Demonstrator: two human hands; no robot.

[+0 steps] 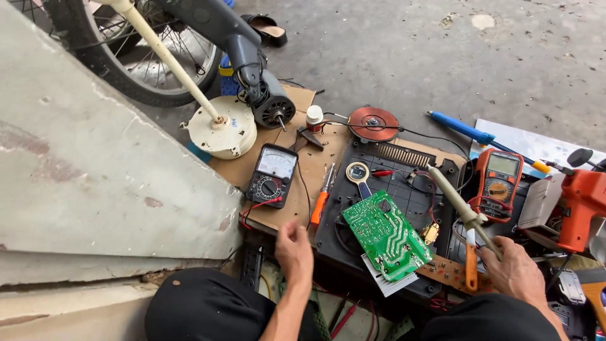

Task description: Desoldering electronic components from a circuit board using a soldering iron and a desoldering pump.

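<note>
Your left hand (295, 247) is hovering loosely curled, grasping nothing, just below the orange screwdriver (321, 203) and left of the green circuit board (386, 234). Your right hand (516, 270), right of the board, is clenching the soldering iron (459, 203), its tip pointing up-left above the board.

Left flank: walled off by grey slab (95, 164).
Cardboard (315, 170): bare strip between analogue meter (271, 175) and orange screwdriver (320, 205).
Centre: blocked by green circuit board (385, 235) on black tray (404, 189).
Right: crowded with orange multimeter (499, 183), drill (577, 202).
Far floor (410, 57): open.
</note>
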